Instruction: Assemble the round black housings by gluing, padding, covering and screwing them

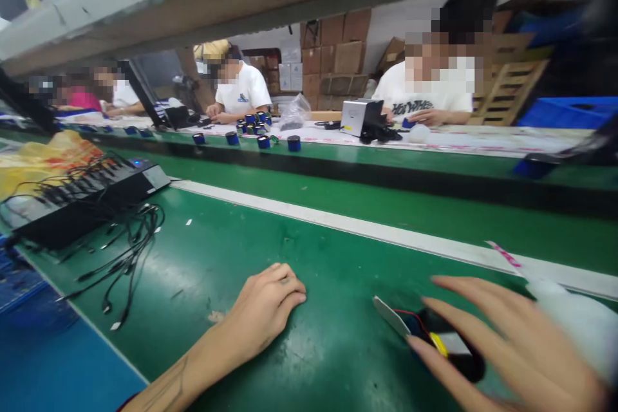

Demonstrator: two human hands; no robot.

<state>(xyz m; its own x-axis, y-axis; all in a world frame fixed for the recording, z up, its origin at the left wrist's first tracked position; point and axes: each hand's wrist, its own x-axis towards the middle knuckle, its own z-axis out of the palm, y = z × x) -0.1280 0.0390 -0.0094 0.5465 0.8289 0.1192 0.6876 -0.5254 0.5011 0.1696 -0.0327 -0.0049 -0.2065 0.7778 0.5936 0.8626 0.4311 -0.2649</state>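
- The right hand (521, 341) arches over a small dark device (454, 343) at the near right of the green bench (328, 360); its fingers and thumb are spread apart, the thumb at the edge of the pale flap (390, 317). Whether it bears any of the weight, I cannot tell.
- The left hand (273, 302) rests on the bench, loosely curled and well apart from the device; anything under its fingers is hidden.
- The thin red wire (416, 315) lies exposed beside the flap — a careless pinch could snag it or strain its joint.
- Pressing on the flap's edge could bend it, since it stands out at a tilt from the body.
- A wide sweep of the right hand could knock the translucent white object (574, 315) just beside it; whether that is a bottle or a bag is unclear.
- The loose black cables (128, 270) at the left could tangle if one is tugged, as they overlap.
- Containers: the clear plastic bag (295, 112) on the far bench holds something dark; the yellow bag (29, 170) hides its contents — as do the stacked cardboard boxes (333, 58) behind.
- The inside of the blue crate (570, 112) at right cannot be made out.
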